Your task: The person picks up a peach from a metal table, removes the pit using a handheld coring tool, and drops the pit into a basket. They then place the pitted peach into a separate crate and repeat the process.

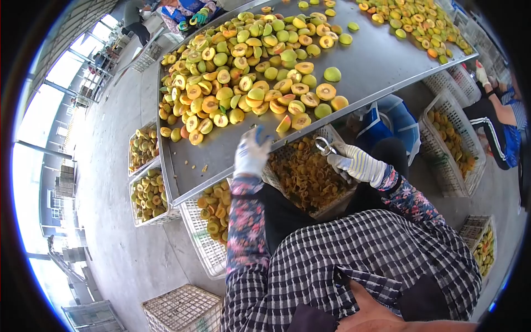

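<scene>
My checked smock (370, 260) fills the nearest part of the view, with floral sleeves running out to both wrists. My right hand (357, 163), in a striped knit glove, is closed around a ring-ended metal tool (324, 145), its loop pointing up and towards the table. Between my knees, below both hands, sits a crate of brown, curled scraps (310, 177). Were my right grip to loosen, I judge the tool could drop among them; a slip of the loop could nick my other glove.

My left hand (253, 152) reaches further forward, forearm nearly straight, at the metal table's (185, 166) near edge. It is half open, fingers bent and parted; I see nothing in it, though the palm is hidden. At my left, a white crate (202, 243) holds more fruit.

Beyond my fingers, the halved peaches (238, 77), or similar stone fruit, lie heaped on the table. A few rest close to the rim, so a careless brush could roll one off. Past the heap, a co-worker's green-gloved hands (200, 16) work at the far side.
</scene>
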The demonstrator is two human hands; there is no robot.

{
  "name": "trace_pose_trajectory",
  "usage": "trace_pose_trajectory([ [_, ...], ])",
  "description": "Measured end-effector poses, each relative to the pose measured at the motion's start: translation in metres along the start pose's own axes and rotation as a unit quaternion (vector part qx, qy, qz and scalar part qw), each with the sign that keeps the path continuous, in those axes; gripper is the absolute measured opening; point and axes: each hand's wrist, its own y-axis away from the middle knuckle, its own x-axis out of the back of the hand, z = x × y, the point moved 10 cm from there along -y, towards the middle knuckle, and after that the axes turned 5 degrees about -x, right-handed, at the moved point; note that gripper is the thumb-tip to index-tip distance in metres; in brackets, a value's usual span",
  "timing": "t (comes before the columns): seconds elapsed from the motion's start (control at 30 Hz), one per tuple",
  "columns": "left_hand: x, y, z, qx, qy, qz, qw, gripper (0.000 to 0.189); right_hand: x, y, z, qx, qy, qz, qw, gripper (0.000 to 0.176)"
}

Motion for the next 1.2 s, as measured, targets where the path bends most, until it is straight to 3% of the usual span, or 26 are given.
trace_pose_trajectory([
  [0.07, -0.044, -0.026, 0.013, 0.005, -0.014, -0.068, 0.998, 0.057, -0.003, 0.002, 0.000, -0.015, 0.012, 0.006, 1.000, 0.023],
  [0.17, -0.085, -0.048, 0.014, 0.065, 0.002, -0.175, 0.982, 0.050, -0.001, 0.002, 0.004, -0.011, 0.004, 0.013, 1.000, 0.024],
  [0.27, -0.074, -0.049, 0.020, 0.049, 0.091, -0.088, 0.991, 0.042, 0.007, 0.006, 0.000, 0.008, -0.008, 0.029, 1.000, 0.025],
  [0.3, -0.069, -0.046, 0.021, 0.004, 0.118, -0.015, 0.993, 0.039, 0.010, 0.008, -0.002, 0.006, -0.021, 0.040, 0.999, 0.025],
  [0.4, -0.002, -0.003, 0.081, -0.072, 0.231, 0.102, 0.965, 0.038, 0.012, 0.012, -0.020, 0.018, -0.076, 0.084, 0.993, 0.035],
  [0.53, 0.012, 0.047, 0.126, -0.193, 0.234, 0.089, 0.949, 0.041, 0.004, -0.006, -0.037, 0.026, -0.154, 0.095, 0.983, 0.035],
  [0.6, 0.020, 0.063, 0.132, -0.206, 0.201, 0.110, 0.951, 0.050, -0.004, -0.017, -0.037, 0.044, -0.166, 0.083, 0.982, 0.036],
  [0.63, 0.015, 0.063, 0.119, -0.138, 0.378, 0.082, 0.912, 0.053, -0.007, -0.022, -0.037, 0.054, -0.170, 0.072, 0.981, 0.037],
  [0.67, 0.003, 0.064, 0.108, -0.065, 0.542, 0.052, 0.836, 0.056, -0.009, -0.023, -0.036, 0.052, -0.180, 0.073, 0.980, 0.036],
  [0.7, -0.012, 0.067, 0.102, 0.012, 0.685, 0.022, 0.728, 0.059, -0.012, -0.023, -0.036, 0.048, -0.189, 0.073, 0.978, 0.035],
  [0.73, -0.007, 0.066, 0.105, -0.006, 0.801, 0.039, 0.597, 0.061, -0.016, -0.024, -0.035, 0.045, -0.198, 0.073, 0.977, 0.034],
  [0.77, -0.015, 0.062, 0.095, -0.004, 0.763, 0.067, 0.643, 0.055, -0.023, -0.024, -0.039, 0.065, -0.180, 0.069, 0.979, 0.033],
  [0.83, -0.035, 0.056, 0.080, 0.037, 0.765, 0.105, 0.635, 0.051, -0.037, -0.025, -0.045, 0.107, -0.142, 0.059, 0.982, 0.031],
  [0.9, -0.056, 0.055, 0.067, 0.106, 0.838, 0.120, 0.522, 0.049, -0.042, -0.029, -0.043, 0.108, -0.089, 0.045, 0.989, 0.030],
  [0.97, -0.058, 0.060, 0.061, 0.147, 0.852, 0.121, 0.488, 0.047, -0.044, -0.031, -0.045, 0.140, -0.034, 0.041, 0.989, 0.031],
  [1.03, -0.057, 0.062, 0.058, 0.164, 0.857, 0.121, 0.474, 0.046, -0.041, -0.015, -0.081, 0.372, 0.175, 0.128, 0.902, 0.029],
  [1.1, -0.049, 0.063, 0.055, 0.141, 0.834, 0.139, 0.516, 0.047, -0.049, 0.000, -0.084, 0.430, 0.333, 0.172, 0.821, 0.028],
  [1.2, -0.041, 0.064, 0.053, 0.129, 0.816, 0.136, 0.546, 0.047, -0.062, 0.012, -0.089, 0.326, 0.473, 0.181, 0.799, 0.027],
])
